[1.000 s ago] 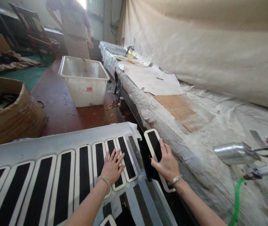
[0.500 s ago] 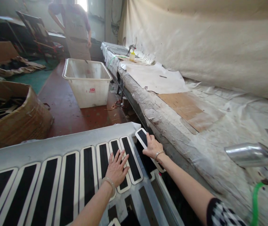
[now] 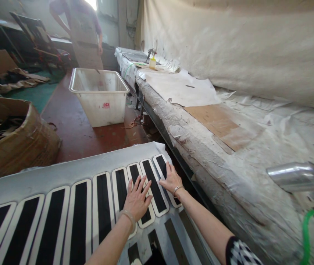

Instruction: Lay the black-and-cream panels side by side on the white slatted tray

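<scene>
Several long rounded panels, each black in the middle with a cream border, lie side by side on a grey board (image 3: 71,169). My left hand (image 3: 138,198) rests with fingers spread over the panels near the right end of the row, touching a black panel (image 3: 132,171). Against the rightmost panel (image 3: 161,164) lies my right hand (image 3: 172,179), its fingers apart and covering the panel's middle. Between my hands a further panel (image 3: 154,187) shows almost whole. Dark strips (image 3: 176,239) mark the board below the row.
A white tub (image 3: 102,106) stands on the floor ahead, with a person (image 3: 85,36) behind it. At left is a cardboard box (image 3: 35,136) of dark pieces. A covered bench (image 3: 179,136) runs along the right, with a metal cylinder (image 3: 292,176) and green hose (image 3: 306,235).
The rightmost panel, held raised at the board's edge before, now lies flat in the row. My right hand has moved slightly left and its fingers have spread. My left hand has stayed.
</scene>
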A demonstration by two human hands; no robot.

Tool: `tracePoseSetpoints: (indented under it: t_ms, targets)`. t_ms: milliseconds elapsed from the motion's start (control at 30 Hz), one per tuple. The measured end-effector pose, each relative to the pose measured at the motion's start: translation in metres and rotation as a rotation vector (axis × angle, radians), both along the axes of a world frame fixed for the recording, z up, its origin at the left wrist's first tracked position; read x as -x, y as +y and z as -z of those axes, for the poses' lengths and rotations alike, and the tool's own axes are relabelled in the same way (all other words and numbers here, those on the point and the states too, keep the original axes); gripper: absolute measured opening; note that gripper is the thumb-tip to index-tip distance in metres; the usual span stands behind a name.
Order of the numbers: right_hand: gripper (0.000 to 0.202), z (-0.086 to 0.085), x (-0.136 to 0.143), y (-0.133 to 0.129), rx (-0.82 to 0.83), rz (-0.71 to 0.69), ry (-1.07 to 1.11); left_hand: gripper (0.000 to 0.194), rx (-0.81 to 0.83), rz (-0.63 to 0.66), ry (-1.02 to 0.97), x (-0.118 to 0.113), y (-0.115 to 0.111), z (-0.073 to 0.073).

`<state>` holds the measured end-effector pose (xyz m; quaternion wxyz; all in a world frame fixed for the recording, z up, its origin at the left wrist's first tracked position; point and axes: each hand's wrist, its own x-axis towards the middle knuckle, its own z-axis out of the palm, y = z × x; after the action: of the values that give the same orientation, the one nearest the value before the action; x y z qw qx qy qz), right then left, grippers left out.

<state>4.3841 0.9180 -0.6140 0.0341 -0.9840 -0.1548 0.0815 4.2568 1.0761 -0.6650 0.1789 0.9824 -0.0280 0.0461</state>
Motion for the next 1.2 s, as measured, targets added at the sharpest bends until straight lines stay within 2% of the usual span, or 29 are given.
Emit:
tracePoseSetpoints:
  t_ms: [167, 400, 600, 800, 967, 1200]
  targets:
    - [0.090, 0.009, 0.004, 0.004, -0.022, 0.009, -0.017, 0.053, 0.017, 0.001, 0.022, 0.000, 0.000, -0.001]
    - [0.085, 0.003, 0.004, 0.006, 0.019, -0.049, 0.015, 0.050, 0.035, 0.008, 0.008, -0.003, 0.001, -0.011]
    - [0.068, 0.002, 0.001, 0.013, 0.097, -0.034, 0.040, 0.044, 0.040, 0.075, -0.031, -0.020, -0.007, -0.021]
    - [0.061, 0.004, 0.000, 0.021, 0.198, 0.004, 0.031, 0.047, 0.026, 0.040, -0.046, -0.035, -0.017, -0.014]
    - [0.059, 0.003, 0.002, 0.021, 0.257, -0.022, 0.024, 0.047, 0.014, 0.058, -0.042, -0.040, -0.021, -0.006]
    - [0.056, 0.002, 0.002, 0.016, 0.260, -0.063, -0.033, 0.048, 0.012, 0.138, -0.051, -0.049, -0.025, -0.010]
